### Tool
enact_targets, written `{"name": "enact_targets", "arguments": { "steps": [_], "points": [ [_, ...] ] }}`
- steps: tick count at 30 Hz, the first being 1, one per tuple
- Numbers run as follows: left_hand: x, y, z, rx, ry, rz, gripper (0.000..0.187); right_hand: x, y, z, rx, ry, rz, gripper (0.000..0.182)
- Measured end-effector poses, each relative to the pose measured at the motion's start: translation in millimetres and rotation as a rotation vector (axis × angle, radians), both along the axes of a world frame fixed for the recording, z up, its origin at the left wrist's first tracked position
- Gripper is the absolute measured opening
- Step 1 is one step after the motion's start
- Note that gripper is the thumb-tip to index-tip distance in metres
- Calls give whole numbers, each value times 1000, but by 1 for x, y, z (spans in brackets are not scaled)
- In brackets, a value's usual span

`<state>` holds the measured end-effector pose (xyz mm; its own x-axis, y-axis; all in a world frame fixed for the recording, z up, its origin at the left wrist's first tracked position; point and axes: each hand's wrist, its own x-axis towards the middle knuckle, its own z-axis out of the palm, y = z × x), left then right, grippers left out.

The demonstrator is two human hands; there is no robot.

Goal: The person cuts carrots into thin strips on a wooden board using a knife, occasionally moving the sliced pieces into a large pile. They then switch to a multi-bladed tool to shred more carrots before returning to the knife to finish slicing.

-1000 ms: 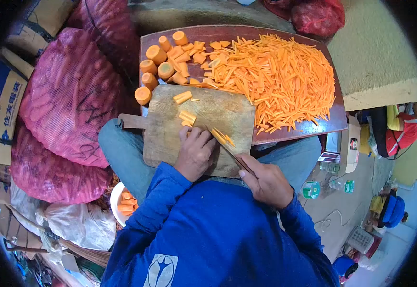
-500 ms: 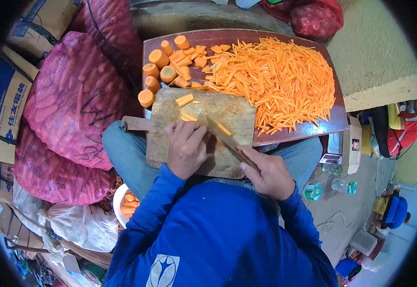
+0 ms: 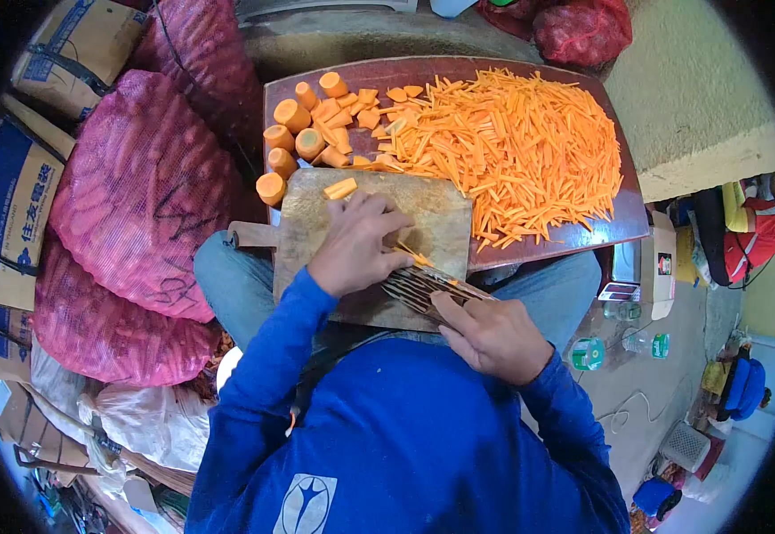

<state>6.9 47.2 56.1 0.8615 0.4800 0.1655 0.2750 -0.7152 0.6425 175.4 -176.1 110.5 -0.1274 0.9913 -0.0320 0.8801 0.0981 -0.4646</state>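
Carrot strips [image 3: 419, 256] lie right of centre on cutting board [image 3: 441, 209], left hand [image 3: 365, 245], half-curled, grasp unclear, has shifted right to them, apparently interrupting slicing, right hand [image 3: 494, 335] closed round blurred knife [image 3: 430, 293].

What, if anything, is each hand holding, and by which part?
Right hand: the knife, by its handle. Left hand, over the cutting board: can't tell whether it grips anything.

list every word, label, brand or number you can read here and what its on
"住友電装": blue-printed cardboard box at left
"Wiring", next word blurred: same box
Print on other left boxes: too blurred
Black marks on pink mesh sack: illegible
Green bottle labels: too small
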Motion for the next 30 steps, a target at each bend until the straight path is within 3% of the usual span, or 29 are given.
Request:
{"name": "enact_targets", "arguments": {
  "steps": [6,9,11,14,17,20,23,28,30],
  "points": [
    [24,9,-13,234,82,-20,46,-4,-4,3,68,-133,9,46],
    [11,21,-23,205,-73,38,42,-2,-10,1,98,-9,-25,47],
    [-7,30,-28,125,-79,137,38,2,-15,0,-160,260,-96,43],
    [-35,34,-26,116,-61,189,34,18,-14,-26,-139,507,-132,40],
    [-52,27,-16,122,2,219,37,45,5,-31,-46,564,-215,39],
    [-58,19,-15,146,-5,238,42,72,30,-41,91,432,-335,39],
    [-58,14,-12,125,5,236,47,76,46,-24,61,390,-446,39],
    [-58,-4,-23,152,18,182,46,49,31,-27,181,489,-319,37],
    [-54,-7,-32,145,4,166,45,40,23,-27,115,504,-318,36]
  ]
}}
